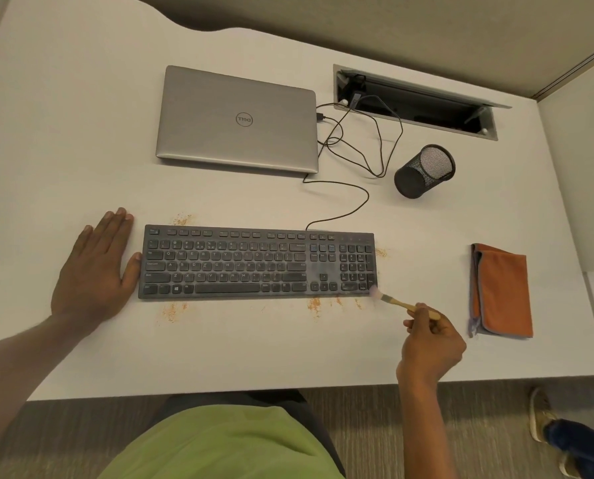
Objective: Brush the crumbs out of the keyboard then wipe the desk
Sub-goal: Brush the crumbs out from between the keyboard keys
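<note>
White desk [81, 133] crumb-strewn round keyboard [257, 262]; grey partition [427, 25] behind

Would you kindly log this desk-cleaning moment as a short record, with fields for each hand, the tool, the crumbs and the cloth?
left hand: flat on the desk, thumb beside the keyboard's left end
right hand: grips the brush handle
brush: blurred bristles at the keyboard's front right corner
crumbs: orange patches on the desk in front of, behind and right of the keyboard
cloth: orange, folded, lying right of the keyboard, untouched
stage: brushing; wiping not yet begun
</note>
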Tool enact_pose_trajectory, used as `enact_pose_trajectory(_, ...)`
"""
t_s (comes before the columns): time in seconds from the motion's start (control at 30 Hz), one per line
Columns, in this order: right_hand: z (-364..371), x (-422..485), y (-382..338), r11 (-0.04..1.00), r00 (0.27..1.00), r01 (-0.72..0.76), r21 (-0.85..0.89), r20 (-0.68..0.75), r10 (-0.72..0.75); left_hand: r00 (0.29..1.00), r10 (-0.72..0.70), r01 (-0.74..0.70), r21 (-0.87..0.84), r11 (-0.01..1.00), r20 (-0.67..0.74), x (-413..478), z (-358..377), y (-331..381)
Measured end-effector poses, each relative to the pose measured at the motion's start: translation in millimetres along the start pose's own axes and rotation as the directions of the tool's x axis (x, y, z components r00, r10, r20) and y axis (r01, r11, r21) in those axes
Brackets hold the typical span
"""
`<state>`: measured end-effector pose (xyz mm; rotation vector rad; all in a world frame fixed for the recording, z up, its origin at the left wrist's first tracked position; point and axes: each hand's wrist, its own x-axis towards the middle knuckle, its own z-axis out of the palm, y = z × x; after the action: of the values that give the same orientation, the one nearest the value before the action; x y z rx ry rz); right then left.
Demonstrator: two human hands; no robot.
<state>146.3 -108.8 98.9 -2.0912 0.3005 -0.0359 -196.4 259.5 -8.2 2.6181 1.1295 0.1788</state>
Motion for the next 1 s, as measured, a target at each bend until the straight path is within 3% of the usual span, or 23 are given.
enact_pose_trajectory(0.13, -6.7, 0.0, -6.2, 0.997, 0.997, 0.079, 0.006, -0.009, -0.078, 1.0, -0.001, 0.001, 0.004, 1.0, -0.001, 0.2, -0.3, 0.7)
enact_pose_trajectory(0.23, -0.1, 2.6, -20.5, 0.968, 0.96, 0.245, 0.048, 0.125, -0.249, 1.0, -0.003, 0.003, 0.004, 1.0, 0.001, 0.1, -0.9, 1.4)
enact_pose_trajectory(0.3, 6.6, 6.9, -29.1, 0.936, 0.896, 0.348, 0.051, 0.277, -0.348, 1.0, -0.006, 0.006, 0.004, 1.0, 0.002, -0.1, -0.9, 1.5)
enact_pose_trajectory(0.4, 14.3, 10.7, -37.8, 0.882, 0.741, 0.462, 0.092, 0.507, -0.44, 1.0, 0.001, -0.001, 0.007, 1.0, -0.01, -0.1, 0.1, 0.9)
enact_pose_trajectory(0.53, 18.0, 14.1, -37.9, 0.816, 0.576, 0.568, 0.107, 0.656, -0.487, 1.0, 0.006, -0.006, 0.008, 1.0, -0.019, 0.0, 0.3, 1.5)
enact_pose_trajectory(0.6, 15.1, 19.4, -34.7, 0.79, 0.568, 0.608, 0.078, 0.652, -0.502, 1.0, 0.003, -0.003, 0.007, 1.0, -0.019, -0.1, -0.2, 1.7)
enact_pose_trajectory(0.87, -1.9, 37.2, -29.7, 0.769, 0.667, 0.639, -0.027, 0.518, -0.536, 1.0, 0.002, -0.002, 0.005, 1.0, -0.017, -0.3, 0.5, 0.8)
enact_pose_trajectory(1.0, 5.8, 27.7, -41.2, 0.775, 0.625, 0.628, 0.072, 0.546, -0.557, 1.0, 0.007, -0.006, 0.004, 1.0, -0.018, 0.1, 0.5, 1.0)
